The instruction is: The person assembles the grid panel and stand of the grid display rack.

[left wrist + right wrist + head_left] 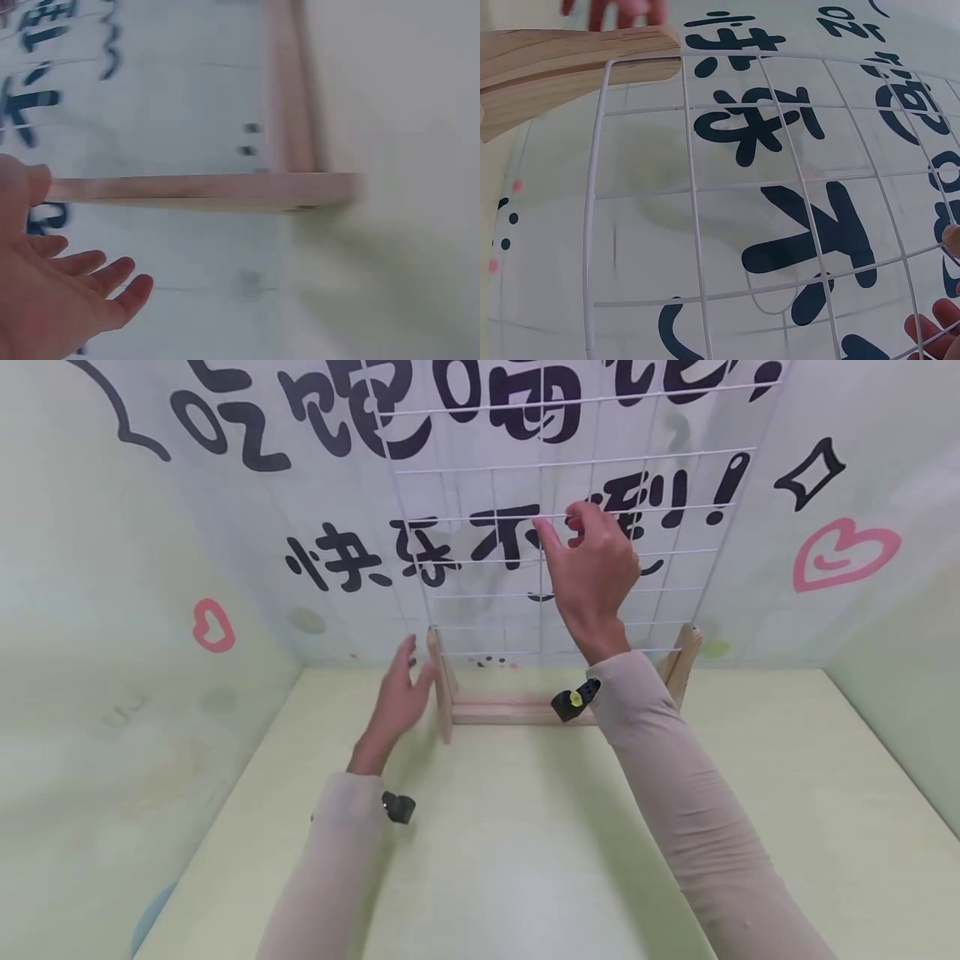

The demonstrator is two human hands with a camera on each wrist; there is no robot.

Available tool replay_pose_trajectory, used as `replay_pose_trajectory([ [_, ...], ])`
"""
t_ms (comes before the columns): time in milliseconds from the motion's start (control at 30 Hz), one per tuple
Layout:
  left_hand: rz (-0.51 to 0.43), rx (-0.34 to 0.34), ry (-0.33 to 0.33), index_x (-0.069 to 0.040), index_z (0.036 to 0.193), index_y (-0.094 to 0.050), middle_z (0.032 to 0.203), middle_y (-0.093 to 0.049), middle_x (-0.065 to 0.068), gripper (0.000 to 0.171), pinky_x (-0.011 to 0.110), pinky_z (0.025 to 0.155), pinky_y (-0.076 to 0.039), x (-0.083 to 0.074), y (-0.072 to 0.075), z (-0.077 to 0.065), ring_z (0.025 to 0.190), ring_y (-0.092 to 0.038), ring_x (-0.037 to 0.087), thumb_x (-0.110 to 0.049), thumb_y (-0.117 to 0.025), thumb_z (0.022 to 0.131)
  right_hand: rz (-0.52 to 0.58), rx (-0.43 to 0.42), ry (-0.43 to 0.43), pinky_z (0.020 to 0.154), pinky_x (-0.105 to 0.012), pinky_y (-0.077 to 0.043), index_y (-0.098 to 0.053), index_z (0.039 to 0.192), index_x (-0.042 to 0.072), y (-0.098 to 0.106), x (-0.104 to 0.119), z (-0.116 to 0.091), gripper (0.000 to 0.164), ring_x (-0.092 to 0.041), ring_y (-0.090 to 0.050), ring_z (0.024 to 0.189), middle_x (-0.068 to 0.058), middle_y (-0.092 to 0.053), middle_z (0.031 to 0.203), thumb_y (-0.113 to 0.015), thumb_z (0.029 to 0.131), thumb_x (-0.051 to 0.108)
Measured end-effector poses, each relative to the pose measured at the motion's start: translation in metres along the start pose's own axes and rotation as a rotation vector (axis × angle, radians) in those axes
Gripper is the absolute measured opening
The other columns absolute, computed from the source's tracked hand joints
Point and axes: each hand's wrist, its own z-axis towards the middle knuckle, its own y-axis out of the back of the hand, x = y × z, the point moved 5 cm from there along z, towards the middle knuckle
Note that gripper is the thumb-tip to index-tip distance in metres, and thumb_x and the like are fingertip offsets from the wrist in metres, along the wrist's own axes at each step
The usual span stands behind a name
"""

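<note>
A white wire grid panel point(517, 467) stands upright in a wooden stand point(517, 713). My right hand point(596, 568) is at the middle of the grid, thumb and fingers curled round its wires. In the right wrist view, a wire crosses in front of the right fingers point(934, 330) at the right edge. My left hand point(399, 697) is beside the stand's left upright, fingers spread and holding nothing. The left wrist view shows that palm point(52, 307) near the wooden upright point(202, 187), slightly blurred.
Behind the grid is a pale wall covering point(247, 552) with black lettering and pink hearts. Pale side walls point(112, 652) flank the light table point(495, 843). A blue edge point(152, 917) shows at the lower left.
</note>
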Motion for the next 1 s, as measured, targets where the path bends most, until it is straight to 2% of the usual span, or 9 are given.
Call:
replay_pose_trajectory([
  [100, -0.096, -0.098, -0.108, -0.014, 0.158, -0.017, 0.162, -0.025, 0.014, 0.066, 0.053, 0.116, -0.030, -0.036, 0.024, 0.008, 0.145, -0.033, 0.035, -0.040, -0.044, 0.105, 0.004, 0.002, -0.006, 0.074, -0.037, -0.051, -0.072, 0.108, 0.007, 0.000, -0.003, 0.000, 0.042, -0.025, -0.070, 0.085, -0.010, -0.074, 0.100, -0.070, 0.090, 0.045],
  [167, -0.149, -0.133, -0.153, -0.013, 0.157, -0.020, 0.160, -0.029, 0.014, 0.063, 0.050, 0.116, -0.032, -0.057, 0.035, 0.013, 0.144, -0.036, 0.032, -0.037, -0.046, 0.105, 0.005, 0.009, -0.006, 0.074, -0.037, -0.050, -0.072, 0.108, 0.007, -0.001, -0.005, 0.000, 0.042, -0.024, -0.070, 0.085, -0.010, -0.074, 0.100, -0.070, 0.090, 0.045],
  [267, -0.214, -0.146, -0.194, -0.012, 0.156, -0.023, 0.157, -0.034, 0.013, 0.060, 0.044, 0.116, -0.034, -0.083, 0.043, 0.023, 0.142, -0.039, 0.028, -0.030, -0.047, 0.105, -0.005, 0.013, -0.008, 0.074, -0.037, -0.050, -0.072, 0.108, 0.007, -0.001, -0.008, -0.001, 0.042, -0.024, -0.070, 0.085, -0.010, -0.074, 0.099, -0.070, 0.090, 0.045],
  [400, -0.299, -0.155, -0.222, -0.011, 0.156, -0.024, 0.156, -0.037, 0.012, 0.058, 0.033, 0.115, -0.035, -0.105, 0.044, 0.038, 0.142, -0.040, 0.023, -0.024, -0.048, 0.105, -0.013, 0.021, -0.005, 0.072, -0.036, -0.050, -0.072, 0.108, 0.008, -0.001, -0.011, -0.002, 0.041, -0.023, -0.069, 0.085, -0.009, -0.074, 0.099, -0.069, 0.091, 0.045],
  [500, -0.369, -0.176, -0.219, -0.011, 0.155, -0.028, 0.154, -0.042, 0.012, 0.055, 0.026, 0.114, -0.035, -0.113, 0.044, 0.046, 0.142, -0.041, 0.017, -0.020, -0.048, 0.105, -0.009, 0.041, 0.002, 0.070, -0.035, -0.049, -0.072, 0.109, 0.009, -0.003, -0.010, -0.003, 0.040, -0.024, -0.068, 0.085, -0.009, -0.074, 0.099, -0.069, 0.092, 0.045],
  [567, -0.416, -0.201, -0.196, -0.009, 0.151, -0.036, 0.146, -0.051, 0.014, 0.048, 0.027, 0.112, -0.038, -0.115, 0.043, 0.049, 0.137, -0.047, 0.017, -0.017, -0.048, 0.105, -0.008, 0.052, 0.009, 0.068, -0.035, -0.049, -0.072, 0.108, 0.009, -0.005, -0.009, -0.004, 0.040, -0.024, -0.069, 0.085, -0.008, -0.074, 0.099, -0.069, 0.091, 0.044],
  [733, -0.584, -0.271, -0.077, -0.008, 0.129, -0.058, 0.107, -0.071, 0.008, 0.028, 0.036, 0.095, -0.050, -0.110, 0.041, 0.055, 0.105, -0.066, 0.017, -0.016, -0.047, 0.105, -0.013, 0.065, 0.039, 0.068, -0.035, -0.051, -0.072, 0.108, 0.008, -0.006, -0.009, -0.009, 0.039, -0.023, -0.070, 0.086, -0.009, -0.075, 0.099, -0.069, 0.092, 0.043],
  [833, -0.674, -0.293, -0.056, -0.008, 0.112, -0.063, 0.087, -0.070, 0.003, 0.018, 0.040, 0.090, -0.052, -0.109, 0.039, 0.059, 0.090, -0.069, 0.017, -0.014, -0.048, 0.104, -0.018, 0.072, 0.042, 0.069, -0.035, -0.051, -0.072, 0.109, 0.008, -0.004, -0.011, -0.011, 0.038, -0.022, -0.071, 0.087, -0.009, -0.075, 0.100, -0.068, 0.093, 0.042],
  [1000, -0.709, -0.339, -0.077, -0.010, 0.094, -0.060, 0.076, -0.064, 0.002, 0.016, 0.039, 0.084, -0.055, -0.108, 0.032, 0.062, 0.078, -0.069, 0.016, -0.010, -0.047, 0.104, -0.021, 0.097, 0.045, 0.070, -0.036, -0.052, -0.072, 0.112, 0.009, -0.001, -0.018, -0.013, 0.032, -0.023, -0.072, 0.089, -0.009, -0.075, 0.102, -0.066, 0.096, 0.035],
])
